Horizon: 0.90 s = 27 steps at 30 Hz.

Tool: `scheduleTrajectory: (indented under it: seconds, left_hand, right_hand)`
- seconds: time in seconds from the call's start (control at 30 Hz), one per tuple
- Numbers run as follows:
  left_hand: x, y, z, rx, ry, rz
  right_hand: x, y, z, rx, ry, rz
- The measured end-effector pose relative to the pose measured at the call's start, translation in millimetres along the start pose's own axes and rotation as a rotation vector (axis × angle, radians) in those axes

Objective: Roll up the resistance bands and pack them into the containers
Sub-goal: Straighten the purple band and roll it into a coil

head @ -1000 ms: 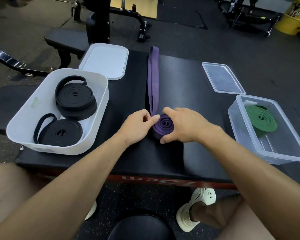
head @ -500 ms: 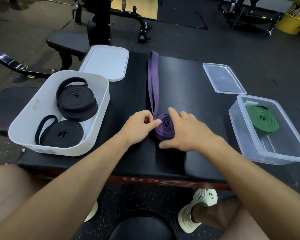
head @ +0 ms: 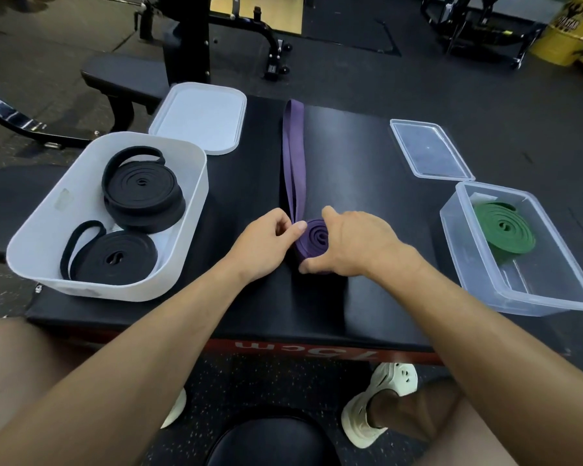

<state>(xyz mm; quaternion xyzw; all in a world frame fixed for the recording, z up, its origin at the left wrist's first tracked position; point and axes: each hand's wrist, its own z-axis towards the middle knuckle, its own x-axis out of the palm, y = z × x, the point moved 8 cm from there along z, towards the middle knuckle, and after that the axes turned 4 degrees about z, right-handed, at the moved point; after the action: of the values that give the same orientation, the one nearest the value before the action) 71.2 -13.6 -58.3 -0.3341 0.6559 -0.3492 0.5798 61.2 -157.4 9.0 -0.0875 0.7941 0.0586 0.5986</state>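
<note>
Risk, table scale: the unrolled length of the purple band lies far up the table to its far edge. It lies flat at the far end but turns on edge near the hands. If that twist is wound in, I judge the coil would go lopsided and cone out.

Risk, containers: the white tub on the left holds two black rolls and has little bare floor. The clear box on the right holds one green roll and has room near. A loose, fat coil might not seat in either.

Risk, hands: rubber wants to spring back. The right hand cups the coil, thumb at its near side, fingers curled over the far side. The left hand pinches the band just where it joins the coil. Slacken either and the turns likely unwind.

Look of the band: matte purple, flat, doubled. The coil has several turns, spiral face up, and sits mid-table between the hands. Its turns are fairly snug, with the outer wrap a shade looser at the near edge. Most of the length is not yet rolled.
</note>
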Motion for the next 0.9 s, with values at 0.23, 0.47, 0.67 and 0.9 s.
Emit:
scheduleTrajectory:
  seconds: [0.23, 0.47, 0.67, 0.9]
  left_hand:
    - [-2.1, -0.5, -2.9, 0.018, -0.023, 0.024]
    - [-0.4, -3.9, -6.1, 0.043, 0.004, 0.028]
    - [0.5, -3.5, -3.9, 0.062, 0.018, -0.002]
    - [-0.4, -4.7, -7.2, 0.045, 0.023, -0.011]
  right_hand:
    - [0.4, 1.7, 9.3, -0.161, 0.137, -0.021]
    - [18.4, -12.5, 15.0, -0.228, 0.282, 0.141]
    - [16.9, -7.7, -11.0, -0.102, 0.102, 0.119]
    - [-3.6, 5.0, -21.2, 0.187, -0.182, -0.029]
